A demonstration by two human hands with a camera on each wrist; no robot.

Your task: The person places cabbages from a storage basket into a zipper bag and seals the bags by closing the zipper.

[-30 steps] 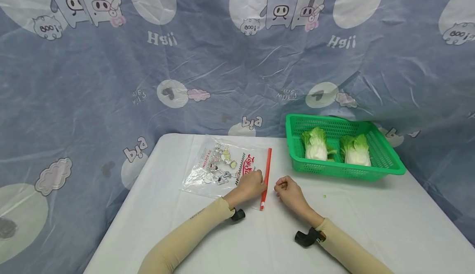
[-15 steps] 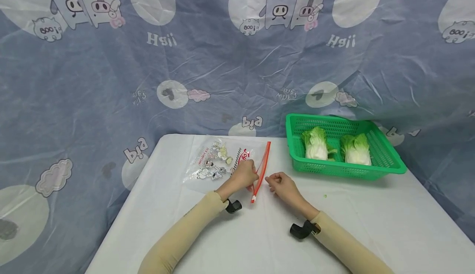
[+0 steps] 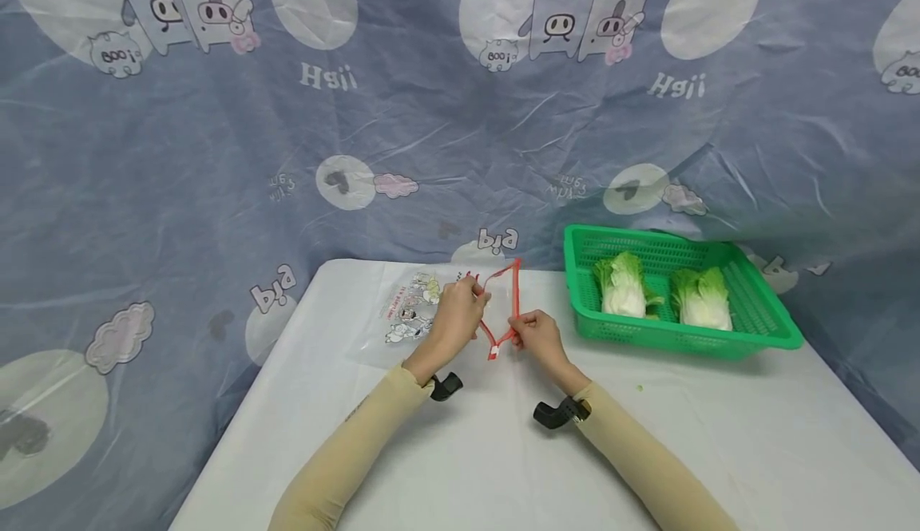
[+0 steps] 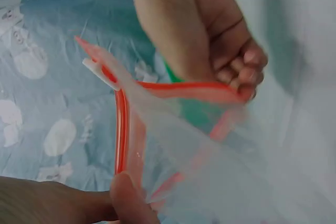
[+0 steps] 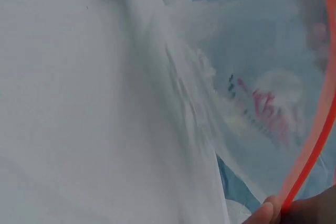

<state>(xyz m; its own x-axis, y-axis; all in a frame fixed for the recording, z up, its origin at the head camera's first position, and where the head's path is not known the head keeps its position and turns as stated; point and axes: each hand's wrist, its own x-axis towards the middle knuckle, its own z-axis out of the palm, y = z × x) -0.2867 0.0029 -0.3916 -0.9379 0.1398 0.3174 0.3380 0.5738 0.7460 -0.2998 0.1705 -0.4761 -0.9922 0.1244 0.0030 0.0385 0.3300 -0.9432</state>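
A clear plastic zip bag [image 3: 413, 315] with cartoon print lies on the left side of the table, its red-edged mouth [image 3: 516, 291] raised and spread apart. My left hand [image 3: 453, 315] pinches the left rim of that mouth; in the left wrist view its thumb [image 4: 128, 198] presses on the red strip. On the opposite rim, my right hand [image 3: 541, 341] pinches the red strip near its close end. A white slider [image 3: 494, 351] sits at the close corner of the zip. In the right wrist view the bag's film [image 5: 252, 61] stretches up from the right fingertips [image 5: 268, 211].
A green plastic basket [image 3: 676, 341] stands at the back right, holding two leafy cabbages, one on the left [image 3: 624, 295] and one on the right [image 3: 704, 307]. A tiny green scrap [image 3: 639, 388] lies on the white-covered table [image 3: 503, 467]. Patterned cloth [image 3: 431, 116] hangs behind.
The bag's mouth has gone from flat to spread apart and lifted. My right hand has moved left and taken hold of the red rim. My left hand has moved up and slightly left.
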